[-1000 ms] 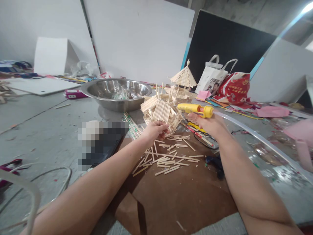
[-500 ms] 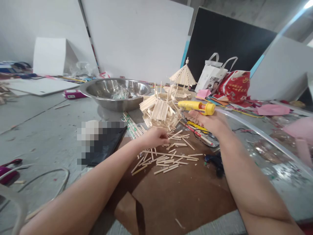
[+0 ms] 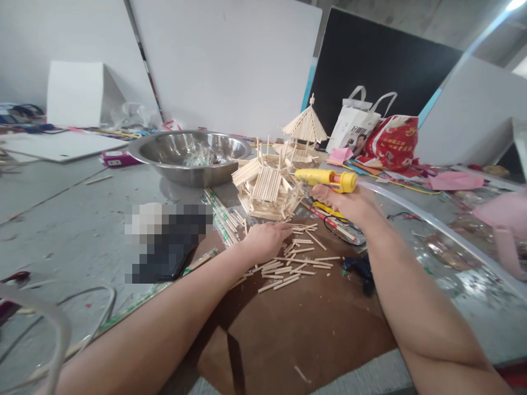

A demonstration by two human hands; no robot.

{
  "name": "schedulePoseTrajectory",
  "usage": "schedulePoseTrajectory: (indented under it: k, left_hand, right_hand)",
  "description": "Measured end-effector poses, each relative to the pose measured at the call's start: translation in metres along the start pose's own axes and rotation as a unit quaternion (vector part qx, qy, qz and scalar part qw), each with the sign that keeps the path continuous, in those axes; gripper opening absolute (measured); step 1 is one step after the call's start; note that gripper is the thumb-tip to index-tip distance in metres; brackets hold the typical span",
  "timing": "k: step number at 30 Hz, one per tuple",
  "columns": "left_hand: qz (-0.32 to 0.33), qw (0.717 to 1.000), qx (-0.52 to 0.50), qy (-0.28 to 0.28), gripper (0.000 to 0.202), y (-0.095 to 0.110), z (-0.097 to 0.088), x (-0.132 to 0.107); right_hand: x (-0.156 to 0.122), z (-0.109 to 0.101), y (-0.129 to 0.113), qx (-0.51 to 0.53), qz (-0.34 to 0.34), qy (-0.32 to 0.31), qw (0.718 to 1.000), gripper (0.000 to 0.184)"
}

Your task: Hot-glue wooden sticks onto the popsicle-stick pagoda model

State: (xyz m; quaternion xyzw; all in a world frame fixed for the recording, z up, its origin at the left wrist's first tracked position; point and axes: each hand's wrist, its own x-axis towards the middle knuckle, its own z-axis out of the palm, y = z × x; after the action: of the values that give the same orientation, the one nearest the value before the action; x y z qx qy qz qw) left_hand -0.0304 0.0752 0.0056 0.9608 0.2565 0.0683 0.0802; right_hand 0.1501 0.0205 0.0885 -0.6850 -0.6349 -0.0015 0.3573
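My right hand [image 3: 335, 200] is wrapped round a yellow glue gun [image 3: 315, 176], its nozzle pointing left at the model. A long translucent rod [image 3: 415, 211] trails from the gun's back end. Just left of the nozzle stands a small pavilion-like model [image 3: 267, 189] built of thin wooden sticks, with several uprights on top. In front of it, my left hand [image 3: 267, 240] lies palm down over the loose cut sticks [image 3: 284, 269], fingers stretched to the right. The fingertips partly hide among the sticks, and nothing shows in them.
Behind stands a second stick model with a pointed roof [image 3: 305, 126]. A steel basin [image 3: 189, 173] is at the back left, bags [image 3: 391, 142] at the back right. Wrapped sticks [image 3: 222, 216] lie left of the model, and a dark blue object [image 3: 359, 269] lies near my right forearm.
My left hand has shifted slightly right, its fingers going from curled to stretched out over the sticks. My right hand keeps the glue gun beside the model. The view has moved slightly.
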Motion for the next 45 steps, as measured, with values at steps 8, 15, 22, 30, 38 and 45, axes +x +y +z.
schedulePoseTrajectory:
  k: [8, 15, 22, 30, 38, 45]
  left_hand:
    - [-0.056, 0.994, -0.094, -0.009, 0.030, -0.003, -0.010, -0.008]
    - [-0.069, 0.990, -0.113, 0.056, 0.031, -0.016, -0.008, -0.007]
    - [-0.081, 0.995, -0.060, 0.009, 0.024, -0.010, -0.013, 0.000]
    - [-0.082, 0.994, 0.057, -0.053, 0.019, 0.002, -0.009, 0.022]
    - [-0.073, 0.996, -0.010, -0.044, 0.016, 0.009, -0.014, 0.015]
    - [-0.120, 0.891, -0.435, 0.053, 0.021, 0.010, -0.038, -0.001]
  right_hand:
    - [-0.001, -0.005, -0.003, 0.012, 0.000, 0.012, 1.000, 0.035]
    - [0.002, -0.008, 0.007, 0.040, 0.043, 0.026, 0.998, 0.037]
    - [0.003, -0.009, 0.014, 0.065, 0.084, 0.006, 0.994, 0.035]
    - [0.003, -0.008, 0.012, 0.071, 0.063, 0.002, 0.995, 0.038]
    - [0.001, -0.012, 0.010, 0.064, 0.110, -0.011, 0.992, 0.038]
    - [0.000, 0.004, 0.011, 0.253, 0.163, -0.001, 0.954, 0.034]
